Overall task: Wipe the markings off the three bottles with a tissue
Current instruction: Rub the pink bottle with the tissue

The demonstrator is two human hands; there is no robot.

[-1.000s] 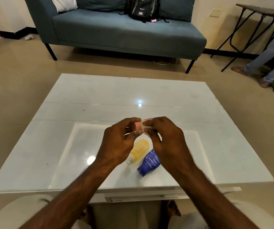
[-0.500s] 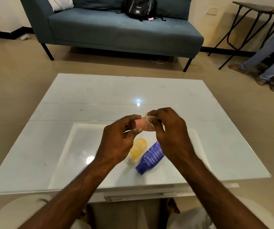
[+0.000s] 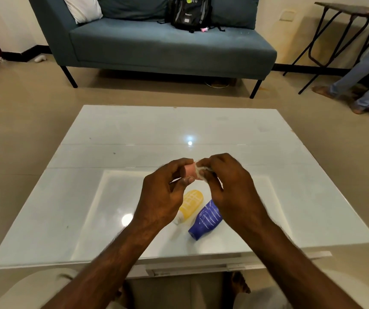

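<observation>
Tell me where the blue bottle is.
The blue bottle lies on its side on the white table, near edge, right of the yellow bottle, below the right hand.

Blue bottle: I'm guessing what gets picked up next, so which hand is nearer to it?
Right. The right hand hovers directly above the blue bottle; the left hand is beyond the yellow bottle.

A small pink plastic bottle [image 3: 189, 172] is held above the glossy table, pinched in the fingers of the left hand [image 3: 164, 197], with a crumpled white tissue [image 3: 202, 171] pressed to its end by the right hand [image 3: 230, 186]. Below the hands, a yellow plastic bottle [image 3: 189, 205] (scribbled with a white grid) lies on its side just beneath the left hand's knuckles. Just beside it, under the right wrist, lies a blue plastic bottle [image 3: 206, 220] streaked with white lines, its neck pointing toward the person.
</observation>
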